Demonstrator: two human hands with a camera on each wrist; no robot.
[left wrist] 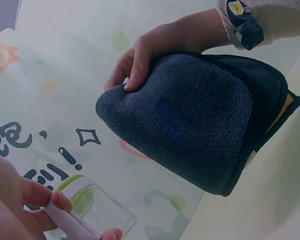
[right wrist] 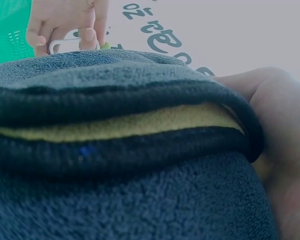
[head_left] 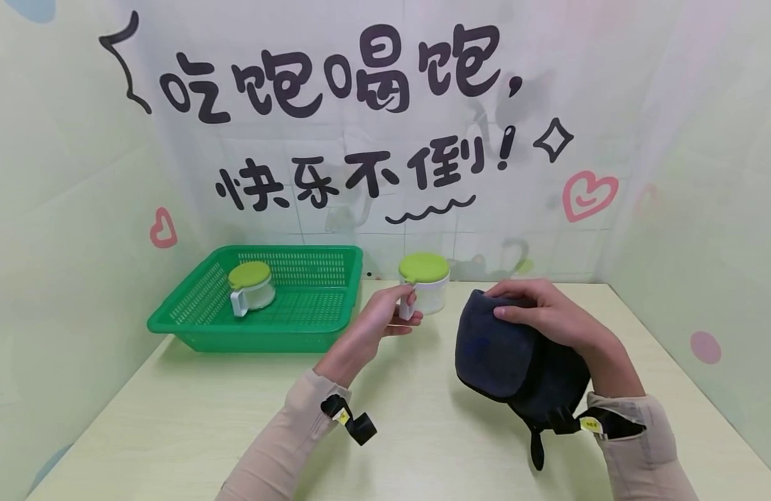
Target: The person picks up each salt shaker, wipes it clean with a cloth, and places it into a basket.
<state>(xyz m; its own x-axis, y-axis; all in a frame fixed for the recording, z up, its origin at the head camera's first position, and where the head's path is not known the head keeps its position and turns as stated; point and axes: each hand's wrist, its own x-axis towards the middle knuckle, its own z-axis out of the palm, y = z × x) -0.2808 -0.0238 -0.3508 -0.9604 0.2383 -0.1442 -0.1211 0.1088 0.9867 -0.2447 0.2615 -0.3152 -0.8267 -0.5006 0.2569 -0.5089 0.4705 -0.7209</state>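
My left hand (head_left: 385, 314) grips the white handle of a clear jar (head_left: 431, 298) with a green lid, near the back of the table. In the left wrist view the fingers curl round that handle (left wrist: 72, 222). My right hand (head_left: 551, 313) pinches the upper edge of a folded dark blue cloth (head_left: 495, 348), which hangs over the table with a black loop at its lower end. The right wrist view shows the cloth (right wrist: 140, 200) close up, its black trim and a yellow inner side between the folds.
On the left stands a green plastic basket (head_left: 310, 341) with slotted walls. Inside it sits another green-lidded jar (head_left: 257, 296) with a white handle. Behind the pale table (head_left: 398, 445) hangs a white curtain (head_left: 360, 132) with black writing, and curtains flank both sides.
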